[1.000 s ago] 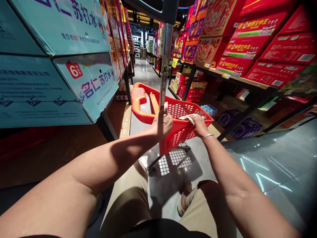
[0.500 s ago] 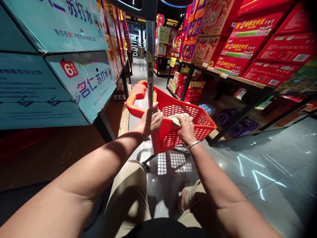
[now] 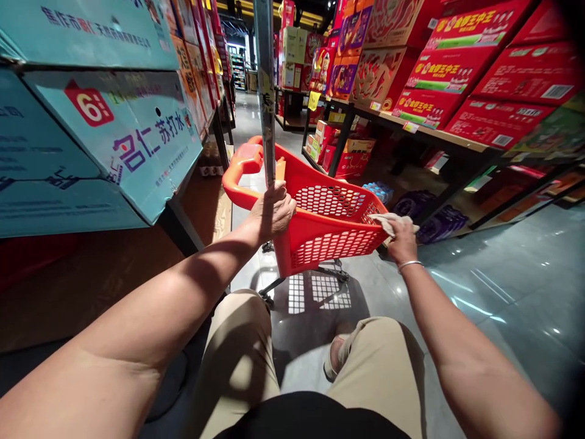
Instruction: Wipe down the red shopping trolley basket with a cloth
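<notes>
A red plastic shopping cart [image 3: 315, 235] with perforated basket sides stands in front of my knees. My left hand [image 3: 273, 210] is closed on its near rim, right where an upright metal pole [image 3: 265, 91] meets the basket; the fingers' far side is hidden. At the basket's right-hand end, my right hand [image 3: 403, 239] grips a pale cloth [image 3: 386, 223] and holds it against the corner of the rim. The cart's thick orange-red handle [image 3: 235, 174] lies left of the pole.
Light-blue drink cartons [image 3: 150, 137] are stacked on a shelf close at my left. Along the right, a black-framed shelf [image 3: 439, 131] holds red boxes [image 3: 498, 116], with purple packs [image 3: 441, 222] below. A shiny tiled floor [image 3: 479, 274] extends between and beside them.
My right hand has slid the cloth rightward along the rim, from the middle to the end corner. My left hand keeps its grip. The view has shifted slightly.
</notes>
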Demonstrator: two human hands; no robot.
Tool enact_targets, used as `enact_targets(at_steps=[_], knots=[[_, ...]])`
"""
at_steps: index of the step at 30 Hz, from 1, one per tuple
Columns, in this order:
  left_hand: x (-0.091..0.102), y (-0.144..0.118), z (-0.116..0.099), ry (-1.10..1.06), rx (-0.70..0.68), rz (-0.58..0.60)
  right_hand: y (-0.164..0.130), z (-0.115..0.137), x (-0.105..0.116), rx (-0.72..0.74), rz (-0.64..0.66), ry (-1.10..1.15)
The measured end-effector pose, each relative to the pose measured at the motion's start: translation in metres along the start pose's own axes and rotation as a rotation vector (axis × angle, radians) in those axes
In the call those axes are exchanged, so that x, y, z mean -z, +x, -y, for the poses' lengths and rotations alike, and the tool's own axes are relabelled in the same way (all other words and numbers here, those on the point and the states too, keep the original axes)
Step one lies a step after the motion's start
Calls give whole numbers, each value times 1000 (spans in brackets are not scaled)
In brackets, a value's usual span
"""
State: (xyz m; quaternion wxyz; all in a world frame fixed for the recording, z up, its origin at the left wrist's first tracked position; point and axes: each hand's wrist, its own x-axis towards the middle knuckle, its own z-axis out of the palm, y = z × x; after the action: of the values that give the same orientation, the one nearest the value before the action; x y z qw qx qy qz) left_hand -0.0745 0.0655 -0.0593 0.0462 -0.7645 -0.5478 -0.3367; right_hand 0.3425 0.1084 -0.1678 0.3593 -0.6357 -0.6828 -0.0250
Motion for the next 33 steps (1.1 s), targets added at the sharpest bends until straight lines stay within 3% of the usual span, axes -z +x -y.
enact_targets(at_steps=[2,4,6,8,10,12,15,17,19,22,25,27,29,31,33], knots=[[0,1,-1,69,-121,106,4,-15,1,-242,-98,61],[2,3,-4,171,-239,189,5,-6,-10,-442,-224,150],[5,3,-7,234,-297,195,2,22,-30,-549,-347,204],[6,3,-10,223,-310,170,-8,63,-53,-564,-404,213],[5,3,-11,222,-311,169,-24,110,-74,-551,-374,213],[4,2,-12,306,-333,186,-46,158,-92,-460,-256,216],[4,2,-13,493,-407,187,-78,215,-115,-128,-80,254],[4,2,-13,568,-458,162,-91,230,-128,79,-76,330],[5,1,-13,620,-512,118,-94,220,-136,256,-86,379],[6,-1,-11,659,-577,25,-83,166,-133,436,-46,361],[8,-3,-11,694,-619,-27,-71,96,-114,359,-61,297],[7,-3,-10,719,-635,-46,-65,55,-98,141,-116,239],[4,-2,-7,722,-640,-61,-59,29,-85,-192,-248,206],[0,0,-4,693,-636,-62,-52,23,-81,-516,-372,214],[-5,2,0,635,-619,-55,-47,39,-87,-679,-367,263]])
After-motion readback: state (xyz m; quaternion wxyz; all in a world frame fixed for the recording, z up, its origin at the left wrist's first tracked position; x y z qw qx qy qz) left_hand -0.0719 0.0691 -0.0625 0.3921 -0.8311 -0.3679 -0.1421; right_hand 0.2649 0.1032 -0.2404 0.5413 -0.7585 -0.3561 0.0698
